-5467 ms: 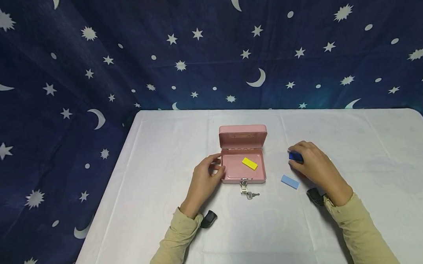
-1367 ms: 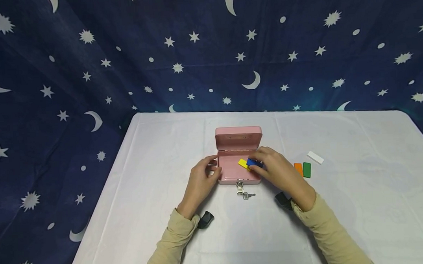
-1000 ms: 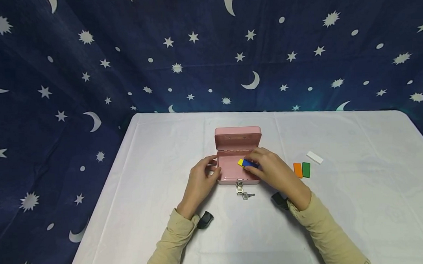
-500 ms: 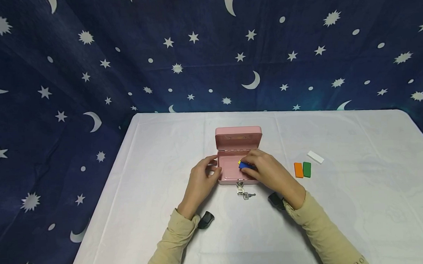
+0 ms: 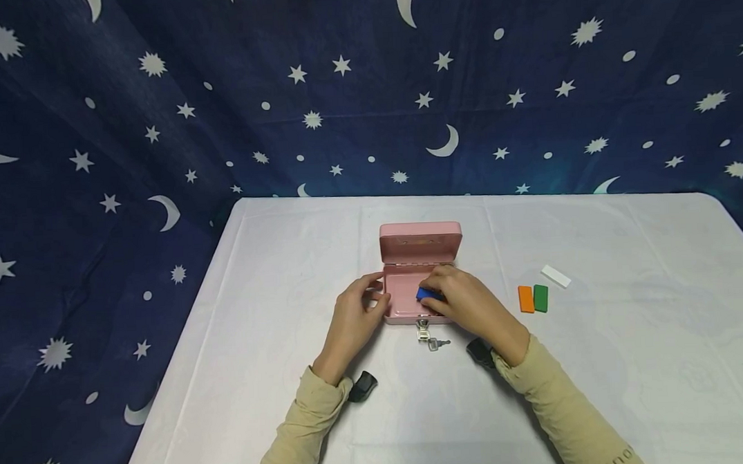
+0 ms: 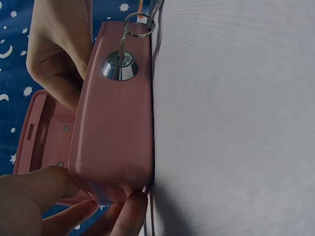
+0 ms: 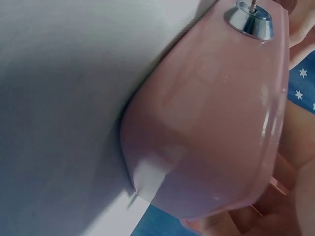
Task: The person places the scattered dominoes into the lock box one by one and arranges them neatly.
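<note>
A pink metal cash box (image 5: 402, 307) stands on the table with its lid (image 5: 420, 242) raised. My left hand (image 5: 353, 316) grips its left side; in the left wrist view the thumb lies at the rim and the fingers curl against the side wall (image 6: 106, 191). Reaching inside the box, my right hand (image 5: 471, 300) pinches a small blue block (image 5: 428, 294) between thumb and fingers, low over the floor. The yellow block is hidden beneath the blue block or hand. At the front sits a silver lock (image 6: 119, 68) holding a key, with a second key (image 5: 437, 344) hanging from its ring.
On the white-covered table (image 5: 630, 317), right of the box, lie an orange block (image 5: 526, 299), a green block (image 5: 540, 298) beside it and a white block (image 5: 556, 276). Behind the table hangs a dark blue star-patterned cloth (image 5: 340, 88).
My right hand has carried the blue block from the table leftward into the box, covering the yellow block. The light blue block seen earlier on the table is out of sight. My left hand stays put.
</note>
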Demonstrator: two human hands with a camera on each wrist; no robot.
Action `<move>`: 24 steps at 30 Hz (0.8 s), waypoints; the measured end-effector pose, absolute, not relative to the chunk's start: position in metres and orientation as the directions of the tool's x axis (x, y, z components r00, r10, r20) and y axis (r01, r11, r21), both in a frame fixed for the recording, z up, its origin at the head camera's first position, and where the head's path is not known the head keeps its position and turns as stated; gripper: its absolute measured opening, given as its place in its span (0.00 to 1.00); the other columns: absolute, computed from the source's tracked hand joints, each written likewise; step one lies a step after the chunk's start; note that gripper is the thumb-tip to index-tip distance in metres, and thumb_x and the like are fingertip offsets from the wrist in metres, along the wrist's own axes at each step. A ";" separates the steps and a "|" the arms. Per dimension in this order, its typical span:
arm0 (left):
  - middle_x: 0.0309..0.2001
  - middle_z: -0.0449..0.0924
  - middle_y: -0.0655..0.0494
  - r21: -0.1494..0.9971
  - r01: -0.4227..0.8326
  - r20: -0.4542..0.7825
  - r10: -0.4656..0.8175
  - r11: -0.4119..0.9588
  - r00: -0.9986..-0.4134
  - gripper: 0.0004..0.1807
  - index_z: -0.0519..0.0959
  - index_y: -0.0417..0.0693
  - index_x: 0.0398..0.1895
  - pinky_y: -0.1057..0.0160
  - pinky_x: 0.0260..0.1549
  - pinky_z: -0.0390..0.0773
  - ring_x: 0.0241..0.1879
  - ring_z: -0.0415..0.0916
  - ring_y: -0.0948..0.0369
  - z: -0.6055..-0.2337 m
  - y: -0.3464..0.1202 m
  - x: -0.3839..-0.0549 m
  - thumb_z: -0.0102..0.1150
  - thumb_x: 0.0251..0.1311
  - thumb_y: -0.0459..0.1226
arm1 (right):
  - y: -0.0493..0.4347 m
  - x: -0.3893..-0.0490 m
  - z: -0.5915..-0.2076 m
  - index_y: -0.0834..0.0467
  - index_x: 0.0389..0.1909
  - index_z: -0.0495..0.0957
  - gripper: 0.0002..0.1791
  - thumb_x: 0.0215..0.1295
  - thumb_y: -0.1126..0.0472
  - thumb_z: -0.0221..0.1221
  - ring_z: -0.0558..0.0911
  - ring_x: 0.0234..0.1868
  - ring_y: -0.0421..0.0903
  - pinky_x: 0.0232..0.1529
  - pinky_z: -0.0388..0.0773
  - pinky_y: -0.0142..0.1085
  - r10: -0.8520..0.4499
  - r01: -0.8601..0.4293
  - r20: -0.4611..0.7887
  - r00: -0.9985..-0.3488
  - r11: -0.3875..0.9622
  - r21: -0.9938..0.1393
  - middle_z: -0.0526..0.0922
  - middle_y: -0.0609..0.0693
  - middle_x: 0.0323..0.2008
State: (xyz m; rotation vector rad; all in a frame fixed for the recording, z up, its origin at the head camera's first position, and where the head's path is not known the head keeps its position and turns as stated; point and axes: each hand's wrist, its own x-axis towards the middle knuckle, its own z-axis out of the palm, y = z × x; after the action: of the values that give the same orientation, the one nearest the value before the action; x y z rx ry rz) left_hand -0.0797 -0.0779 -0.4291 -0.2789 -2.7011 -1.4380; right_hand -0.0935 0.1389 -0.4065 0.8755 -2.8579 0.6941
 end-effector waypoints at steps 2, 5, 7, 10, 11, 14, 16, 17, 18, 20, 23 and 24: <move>0.47 0.84 0.49 0.815 0.195 0.148 0.129 0.546 -0.981 0.23 0.77 0.42 0.61 0.60 0.38 0.80 0.40 0.84 0.59 -0.429 -0.078 -0.080 0.65 0.62 0.33 | 0.138 -0.094 -0.407 0.61 0.40 0.86 0.11 0.59 0.60 0.70 0.79 0.37 0.47 0.44 0.81 0.44 -0.521 -0.555 0.201 -0.830 0.733 -0.394 0.81 0.51 0.36; 0.47 0.84 0.49 0.813 0.200 0.152 0.132 0.547 -0.980 0.23 0.77 0.42 0.61 0.59 0.38 0.80 0.40 0.84 0.59 -0.429 -0.078 -0.080 0.65 0.62 0.33 | 0.138 -0.094 -0.409 0.61 0.40 0.86 0.11 0.59 0.60 0.70 0.80 0.38 0.47 0.44 0.81 0.44 -0.529 -0.563 0.201 -0.824 0.731 -0.386 0.82 0.51 0.36; 0.47 0.84 0.49 0.812 0.202 0.154 0.134 0.547 -0.979 0.22 0.77 0.42 0.60 0.60 0.38 0.80 0.40 0.84 0.60 -0.429 -0.078 -0.080 0.65 0.62 0.33 | 0.137 -0.094 -0.409 0.61 0.41 0.86 0.12 0.59 0.60 0.70 0.80 0.39 0.47 0.45 0.81 0.44 -0.529 -0.559 0.191 -0.827 0.736 -0.382 0.82 0.51 0.37; 0.47 0.84 0.49 0.813 0.206 0.157 0.136 0.544 -0.978 0.22 0.77 0.42 0.60 0.62 0.37 0.80 0.40 0.84 0.60 -0.429 -0.078 -0.080 0.65 0.62 0.33 | 0.135 -0.095 -0.410 0.62 0.40 0.86 0.12 0.59 0.60 0.70 0.81 0.40 0.48 0.46 0.81 0.45 -0.530 -0.559 0.186 -0.827 0.738 -0.379 0.82 0.51 0.37; 0.47 0.84 0.49 0.814 0.207 0.158 0.136 0.543 -0.978 0.22 0.77 0.42 0.60 0.63 0.37 0.79 0.40 0.84 0.60 -0.429 -0.078 -0.079 0.65 0.62 0.33 | 0.135 -0.095 -0.411 0.62 0.40 0.86 0.12 0.59 0.60 0.70 0.81 0.40 0.48 0.46 0.81 0.45 -0.530 -0.558 0.187 -0.827 0.738 -0.379 0.82 0.51 0.37; 0.47 0.84 0.49 0.816 0.209 0.160 0.137 0.539 -0.978 0.23 0.77 0.42 0.60 0.63 0.36 0.79 0.40 0.84 0.60 -0.429 -0.078 -0.079 0.65 0.62 0.33 | 0.134 -0.095 -0.412 0.62 0.40 0.86 0.11 0.59 0.61 0.70 0.81 0.40 0.48 0.46 0.81 0.45 -0.533 -0.564 0.194 -0.824 0.734 -0.379 0.82 0.51 0.37; 0.46 0.84 0.49 0.818 0.209 0.160 0.137 0.536 -0.977 0.23 0.77 0.42 0.61 0.64 0.36 0.80 0.40 0.84 0.60 -0.429 -0.078 -0.079 0.65 0.62 0.33 | 0.134 -0.095 -0.412 0.62 0.41 0.86 0.11 0.59 0.60 0.70 0.81 0.40 0.48 0.46 0.81 0.44 -0.533 -0.564 0.195 -0.823 0.734 -0.378 0.82 0.51 0.37; 0.46 0.84 0.49 0.819 0.209 0.160 0.137 0.535 -0.978 0.23 0.77 0.42 0.61 0.64 0.36 0.80 0.40 0.84 0.60 -0.429 -0.078 -0.079 0.65 0.62 0.33 | 0.134 -0.095 -0.412 0.62 0.41 0.86 0.12 0.59 0.60 0.70 0.81 0.40 0.48 0.45 0.81 0.44 -0.533 -0.565 0.194 -0.823 0.735 -0.376 0.82 0.51 0.37; 0.46 0.83 0.49 0.820 0.209 0.160 0.137 0.534 -0.978 0.23 0.77 0.42 0.61 0.64 0.36 0.80 0.40 0.84 0.60 -0.429 -0.078 -0.079 0.65 0.62 0.33 | 0.133 -0.095 -0.412 0.62 0.41 0.86 0.12 0.59 0.60 0.70 0.81 0.40 0.48 0.45 0.81 0.44 -0.534 -0.565 0.194 -0.823 0.736 -0.373 0.82 0.51 0.37; 0.46 0.84 0.49 0.820 0.208 0.160 0.136 0.533 -0.978 0.22 0.77 0.43 0.60 0.64 0.36 0.80 0.40 0.84 0.60 -0.429 -0.078 -0.080 0.65 0.62 0.33 | 0.133 -0.095 -0.412 0.62 0.41 0.86 0.12 0.59 0.60 0.70 0.81 0.40 0.48 0.45 0.81 0.44 -0.533 -0.563 0.191 -0.825 0.738 -0.372 0.82 0.52 0.37; 0.46 0.84 0.49 0.821 0.206 0.159 0.134 0.532 -0.978 0.22 0.77 0.43 0.60 0.65 0.36 0.80 0.39 0.84 0.60 -0.430 -0.079 -0.080 0.65 0.62 0.33 | 0.133 -0.095 -0.411 0.62 0.41 0.86 0.12 0.58 0.60 0.70 0.80 0.40 0.48 0.45 0.81 0.44 -0.530 -0.559 0.187 -0.827 0.739 -0.376 0.82 0.52 0.37; 0.46 0.84 0.49 0.821 0.206 0.159 0.134 0.532 -0.978 0.22 0.77 0.43 0.60 0.65 0.36 0.80 0.39 0.84 0.60 -0.430 -0.079 -0.080 0.65 0.62 0.33 | 0.132 -0.095 -0.411 0.62 0.41 0.86 0.12 0.58 0.60 0.71 0.80 0.40 0.48 0.45 0.81 0.44 -0.530 -0.558 0.186 -0.827 0.738 -0.379 0.82 0.52 0.37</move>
State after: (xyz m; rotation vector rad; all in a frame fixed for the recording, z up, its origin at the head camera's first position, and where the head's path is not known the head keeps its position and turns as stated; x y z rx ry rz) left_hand -0.0800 -0.0788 -0.4299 -0.2978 -2.6820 -1.4537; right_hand -0.0947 0.1324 -0.4114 0.8980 -2.8670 0.6572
